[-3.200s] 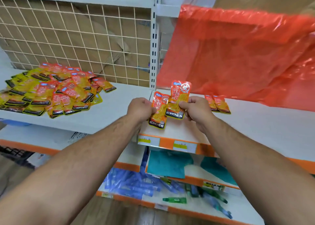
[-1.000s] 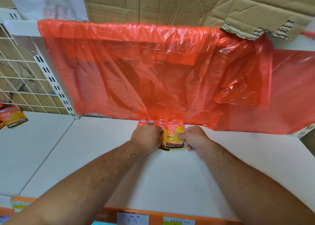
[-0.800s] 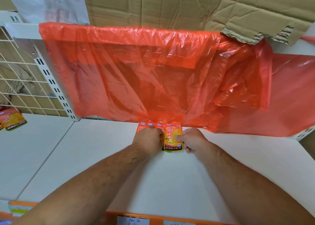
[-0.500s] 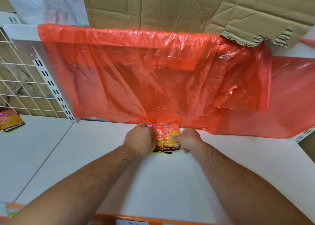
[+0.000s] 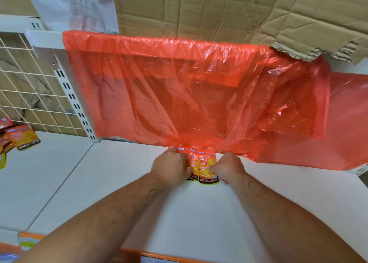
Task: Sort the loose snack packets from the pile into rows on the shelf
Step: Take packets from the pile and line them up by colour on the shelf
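A translucent orange plastic sheet hangs crumpled and creased, its lower edge uneven. Above it sits wrinkled brown corrugated cardboard — one torn corner overlaps the sheet's right end. Left, a white wire grid panel stands beside a white slotted metal upright.

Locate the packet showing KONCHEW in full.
Head view, centre: the packet lies on the white shelf below the orange plastic sheet, between the left hand and the right hand, which pinches it.
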Demonstrator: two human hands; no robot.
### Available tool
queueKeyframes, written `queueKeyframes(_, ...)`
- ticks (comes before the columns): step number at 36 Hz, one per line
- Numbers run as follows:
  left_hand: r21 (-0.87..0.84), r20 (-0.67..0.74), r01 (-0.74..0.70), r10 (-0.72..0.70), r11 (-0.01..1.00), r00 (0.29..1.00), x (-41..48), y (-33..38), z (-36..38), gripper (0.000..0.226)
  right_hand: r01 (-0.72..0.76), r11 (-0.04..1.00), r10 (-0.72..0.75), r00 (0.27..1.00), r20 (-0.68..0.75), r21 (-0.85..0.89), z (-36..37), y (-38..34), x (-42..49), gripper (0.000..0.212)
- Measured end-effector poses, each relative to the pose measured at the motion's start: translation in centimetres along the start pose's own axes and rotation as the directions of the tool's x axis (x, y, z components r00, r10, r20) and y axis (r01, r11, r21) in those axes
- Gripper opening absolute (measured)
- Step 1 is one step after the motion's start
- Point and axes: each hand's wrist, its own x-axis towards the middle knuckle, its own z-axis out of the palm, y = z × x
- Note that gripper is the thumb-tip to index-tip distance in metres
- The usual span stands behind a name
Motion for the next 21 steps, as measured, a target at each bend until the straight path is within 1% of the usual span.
queueKeyframes(4,0.007,-0.001,0.003,-0.003,1.0,1.0,-0.1,0.0,-0.1,0.041,0.009,0.999,-0.01,1.0,-0.016,-0.032,-0.3,-0.3,-0.3,0.017)
queueKeyframes(7,0.006,-0.008,0.009,-0.009,1.0,1.0,-0.3,0.0,-0.3,0.04,0.019,0.999,-0.021,0.999,-0.04,-0.049,-0.3,-0.4,-0.6,0.022)
queueKeyframes(11,0.008,-0.029,0.018,-0.018,1.0,0.999,-0.8,0.0,-0.4,0.041,0.018,0.999,-0.019,1.0,-0.025,-0.045,-0.3,-0.2,-1.1,0.023)
queueKeyframes(14,0.042,-0.045,0.028,-0.026,0.999,0.999,-1.4,-0.1,-0.6,0.044,0.028,0.998,-0.03,0.999,-0.038,-0.055,-0.4,-0.1,-1.5,0.02)
queueKeyframes(15,0.062,-0.055,0.029,-0.026,0.998,0.998,-1.5,-0.2,-0.7,0.045,0.042,0.997,-0.046,0.997,-0.054,-0.067,-0.4,-0.1,-1.6,0.024)
queueKeyframes(16,0.082,-0.068,0.032,-0.026,0.996,0.997,-1.8,-0.3,-0.9,0.045,0.072,0.993,-0.079,0.994,-0.074,-0.095,-0.3,-0.1,-1.8,0.029)
queueKeyframes(18,0.108,-0.093,0.041,-0.031,0.993,0.995,-2.4,-0.5,-1.1,0.047,0.195,0.961,-0.222,0.967,-0.125,-0.195,-0.1,-0.4,-2.3,0.033)
queueKeyframes(20,0.123,-0.108,0.051,-0.037,0.991,0.993,-3.2,-0.9,-1.4,0.05,0.35,0.892,-0.4,0.906,-0.137,-0.286,0.6,-0.6,-2.9,0.039)
queueKeyframes(21,0.122,-0.114,0.06,-0.047,0.991,0.992,-3.7,-1.2,-1.5,0.052,0.418,0.853,-0.47,0.875,-0.112,-0.314,0.9,-0.9,-3.3,0.045)
